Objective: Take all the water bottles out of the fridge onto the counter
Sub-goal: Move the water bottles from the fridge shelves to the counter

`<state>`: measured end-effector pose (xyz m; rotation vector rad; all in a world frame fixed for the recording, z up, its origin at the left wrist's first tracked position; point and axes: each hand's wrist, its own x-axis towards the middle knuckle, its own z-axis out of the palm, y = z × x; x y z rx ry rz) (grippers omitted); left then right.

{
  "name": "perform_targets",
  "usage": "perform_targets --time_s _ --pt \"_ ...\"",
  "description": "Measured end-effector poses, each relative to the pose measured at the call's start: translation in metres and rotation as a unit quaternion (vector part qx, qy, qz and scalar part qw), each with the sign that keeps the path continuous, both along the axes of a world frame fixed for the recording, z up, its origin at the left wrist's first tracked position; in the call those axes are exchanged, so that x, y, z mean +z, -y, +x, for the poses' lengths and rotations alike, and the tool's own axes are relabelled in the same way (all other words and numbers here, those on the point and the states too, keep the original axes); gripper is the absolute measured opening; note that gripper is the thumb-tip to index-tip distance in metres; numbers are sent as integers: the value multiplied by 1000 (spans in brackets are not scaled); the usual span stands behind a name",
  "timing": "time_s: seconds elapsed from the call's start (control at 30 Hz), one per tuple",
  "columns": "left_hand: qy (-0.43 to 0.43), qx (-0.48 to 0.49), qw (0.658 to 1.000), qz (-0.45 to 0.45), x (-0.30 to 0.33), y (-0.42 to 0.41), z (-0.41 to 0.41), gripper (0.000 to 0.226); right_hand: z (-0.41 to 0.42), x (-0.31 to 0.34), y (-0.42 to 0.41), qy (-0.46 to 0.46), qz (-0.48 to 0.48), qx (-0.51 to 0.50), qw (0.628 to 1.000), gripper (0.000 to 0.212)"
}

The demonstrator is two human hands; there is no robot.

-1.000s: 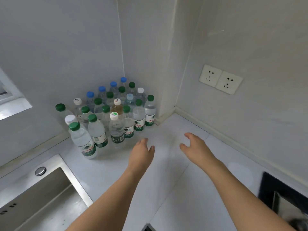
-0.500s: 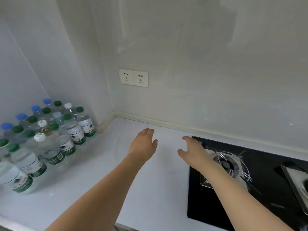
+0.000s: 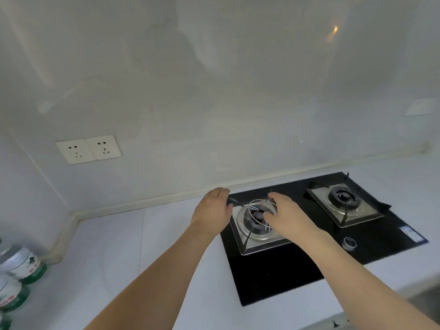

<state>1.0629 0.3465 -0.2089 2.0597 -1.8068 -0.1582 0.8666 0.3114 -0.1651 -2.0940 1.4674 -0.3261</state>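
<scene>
Only the bases of a few water bottles (image 3: pixel 20 265) with green-and-white labels show at the far left edge, standing on the white counter (image 3: pixel 114 253). My left hand (image 3: pixel 213 210) and my right hand (image 3: pixel 284 214) are both held out in front of me over the counter and the left burner, fingers relaxed and holding nothing. The fridge is out of view.
A black gas hob (image 3: pixel 309 236) with two burners lies on the counter under my hands, with a wire ring (image 3: pixel 258 210) on the left burner and a knob (image 3: pixel 349 244) at the front. A double wall socket (image 3: pixel 88 148) is on the back wall.
The view has swung right: the bottle group slid to the far left edge and the hob came into view. Both hands stay out in front and hold nothing.
</scene>
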Motion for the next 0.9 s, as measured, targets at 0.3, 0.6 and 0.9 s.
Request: perform_targets --time_s 0.3,0.6,0.9 --pt "2 -138 990 -8 9 32 -109 47 -109 6 -20 6 -24 -115 993 62" --pt "1 -203 979 -33 29 37 -266 47 -267 12 -58 17 -45 -199 979 61" --pt "-1 -309 948 -79 36 9 -452 41 -444 7 -110 8 -57 -272 961 60"
